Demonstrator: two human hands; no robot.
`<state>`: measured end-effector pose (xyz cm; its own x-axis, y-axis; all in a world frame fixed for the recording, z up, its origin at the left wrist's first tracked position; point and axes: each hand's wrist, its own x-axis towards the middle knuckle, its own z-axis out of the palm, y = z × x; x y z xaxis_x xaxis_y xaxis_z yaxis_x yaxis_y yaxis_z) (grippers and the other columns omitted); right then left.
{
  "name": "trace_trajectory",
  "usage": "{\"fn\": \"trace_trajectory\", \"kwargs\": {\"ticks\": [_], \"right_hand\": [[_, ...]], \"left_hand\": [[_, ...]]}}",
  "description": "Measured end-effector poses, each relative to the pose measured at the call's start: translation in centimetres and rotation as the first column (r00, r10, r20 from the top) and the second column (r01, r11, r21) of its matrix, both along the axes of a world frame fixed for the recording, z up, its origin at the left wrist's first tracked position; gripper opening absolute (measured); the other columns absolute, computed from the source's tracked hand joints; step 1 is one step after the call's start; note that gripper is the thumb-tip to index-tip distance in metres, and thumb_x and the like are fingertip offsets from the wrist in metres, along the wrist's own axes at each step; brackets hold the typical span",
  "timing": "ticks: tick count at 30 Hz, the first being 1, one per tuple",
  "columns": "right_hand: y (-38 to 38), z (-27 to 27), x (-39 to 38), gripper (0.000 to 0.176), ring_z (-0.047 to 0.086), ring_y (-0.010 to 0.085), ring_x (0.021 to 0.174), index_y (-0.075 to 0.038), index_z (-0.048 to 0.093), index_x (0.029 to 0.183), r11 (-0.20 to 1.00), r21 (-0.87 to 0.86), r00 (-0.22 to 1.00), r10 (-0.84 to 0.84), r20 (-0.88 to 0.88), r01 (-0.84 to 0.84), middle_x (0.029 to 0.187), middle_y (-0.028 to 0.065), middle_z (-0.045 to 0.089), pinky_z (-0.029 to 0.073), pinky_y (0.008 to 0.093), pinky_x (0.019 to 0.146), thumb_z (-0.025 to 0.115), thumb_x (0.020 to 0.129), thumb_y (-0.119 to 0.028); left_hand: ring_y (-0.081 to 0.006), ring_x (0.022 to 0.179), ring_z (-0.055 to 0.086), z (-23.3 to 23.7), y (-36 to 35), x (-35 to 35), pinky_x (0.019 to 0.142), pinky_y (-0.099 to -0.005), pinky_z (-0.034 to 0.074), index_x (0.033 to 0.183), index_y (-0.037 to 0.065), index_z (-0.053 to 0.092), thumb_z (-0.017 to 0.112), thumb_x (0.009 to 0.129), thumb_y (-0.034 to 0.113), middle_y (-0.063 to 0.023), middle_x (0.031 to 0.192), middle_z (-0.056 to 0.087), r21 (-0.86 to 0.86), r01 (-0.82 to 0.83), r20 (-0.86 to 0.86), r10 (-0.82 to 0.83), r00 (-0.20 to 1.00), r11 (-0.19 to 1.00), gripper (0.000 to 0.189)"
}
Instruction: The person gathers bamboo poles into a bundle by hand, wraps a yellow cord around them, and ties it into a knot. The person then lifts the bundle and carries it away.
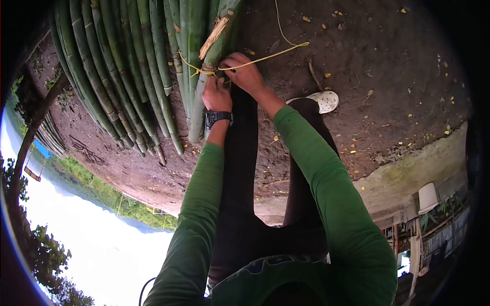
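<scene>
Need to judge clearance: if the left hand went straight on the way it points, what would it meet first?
Likely the bamboo pole, at its string wrap: the left hand seems to touch it there, beside the right hand. Depth is unclear.

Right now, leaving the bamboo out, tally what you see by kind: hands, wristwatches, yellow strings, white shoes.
Hands: 2, the left hand and the right hand
Wristwatch: 1
Yellow string: 1
White shoe: 1
Total: 5
</scene>
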<state>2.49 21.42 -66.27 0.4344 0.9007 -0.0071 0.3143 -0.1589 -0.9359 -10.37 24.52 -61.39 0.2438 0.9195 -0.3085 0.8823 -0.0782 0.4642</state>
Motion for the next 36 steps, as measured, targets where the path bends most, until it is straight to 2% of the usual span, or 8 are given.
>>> {"fn": "trace_trajectory", "kwargs": {"ticks": [4,6,19,21,25,27,30,36], "right_hand": [[0.4,1.3,-0.2,0.014,0.066,0.0337,0.093,-0.004,0.07,0.098,0.989,-0.135,0.988,-0.082,-0.128,0.064,0.098,0.0121,0.068,0.055,0.0414,0.078,0.074,0.084,-0.007],[0.1,1.3,-0.4,0.017,0.066,0.0332,0.092,-0.004,0.07,0.101,0.995,-0.065,0.993,-0.087,-0.075,0.082,0.099,0.0115,0.067,0.055,0.0407,0.077,0.074,0.085,-0.008],[0.0,1.5,0.4,0.022,0.059,0.0303,0.111,-0.012,0.071,0.104,0.977,-0.157,0.985,0.156,0.078,-0.142,0.114,0.0075,0.06,0.05,0.0476,0.091,0.073,0.084,-0.02],[0.2,2.4,0.4,0.024,0.057,0.0304,0.113,-0.014,0.069,0.104,0.926,-0.323,0.959,0.25,0.131,-0.197,0.114,0.0061,0.057,0.05,0.0495,0.091,0.075,0.082,-0.022],[0.5,2.5,0.1,0.024,0.057,0.03,0.112,-0.014,0.068,0.103,0.925,-0.342,0.939,0.253,0.233,-0.165,0.111,0.0063,0.056,0.051,0.0476,0.091,0.075,0.081,-0.023],[0.3,2.0,-0.4,0.023,0.059,0.0296,0.109,-0.012,0.065,0.1,0.938,-0.303,0.939,0.248,0.239,-0.171,0.11,0.0079,0.056,0.056,0.0465,0.085,0.075,0.081,-0.022],[0.2,1.5,-1.2,0.02,0.063,0.0291,0.1,-0.01,0.061,0.093,0.948,-0.291,0.946,0.208,0.249,-0.132,0.104,0.0093,0.056,0.059,0.0432,0.077,0.072,0.08,-0.02],[0.2,1.2,-0.7,0.017,0.067,0.0277,0.085,-0.008,0.054,0.086,0.975,-0.186,0.898,0.191,0.397,-0.125,0.092,0.0102,0.056,0.061,0.0378,0.071,0.067,0.079,-0.015]], "left_hand": [[-0.0214,0.054,0.068,0.1,-0.1,0.2,0.05,-0.0374,0.051,0.087,0.001,0.06,0.067,0.097,0.01,-0.0127,0.066,0.066,0.014,-0.005,0.0,0.005,1.0,1.0,0.015],[-0.049,0.077,0.064,0.6,-0.3,0.6,0.064,-0.054,0.048,0.09,0.004,0.061,0.068,0.093,0.012,-0.0247,0.081,0.066,-0.097,-0.098,-0.003,0.098,0.995,0.99,0.012],[-0.0472,0.075,0.064,0.8,-0.1,0.4,0.062,-0.0531,0.048,0.089,0.005,0.061,0.067,0.095,0.013,-0.0226,0.08,0.066,-0.127,-0.09,-0.024,0.087,0.996,0.988,0.011],[-0.019,0.052,0.066,0.5,-0.2,0.1,0.048,-0.0353,0.048,0.088,0.003,0.065,0.064,0.099,0.009,-0.01,0.065,0.067,-0.029,-0.008,0.022,0.009,1.0,1.0,0.012],[-0.0196,0.053,0.066,1.2,0.1,0.6,0.049,-0.0359,0.049,0.087,0.004,0.066,0.064,0.098,0.009,-0.0097,0.067,0.068,-0.025,0.006,0.01,-0.006,1.0,1.0,0.012],[-0.0456,0.074,0.064,2.4,0.4,1.5,0.063,-0.052,0.048,0.088,0.005,0.061,0.066,0.094,0.009,-0.0215,0.082,0.067,-0.206,-0.139,0.045,0.151,0.988,0.969,0.009],[-0.0227,0.054,0.067,0.8,0.4,0.3,0.05,-0.0384,0.049,0.087,0.005,0.065,0.064,0.097,0.008,-0.012,0.068,0.067,0.025,0.02,-0.03,-0.019,0.999,0.999,0.011],[-0.0258,0.056,0.068,0.6,0.1,0.6,0.052,-0.0408,0.05,0.084,0.004,0.061,0.065,0.096,0.008,-0.0124,0.066,0.065,0.001,-0.016,-0.011,0.016,1.0,1.0,0.013]]}}
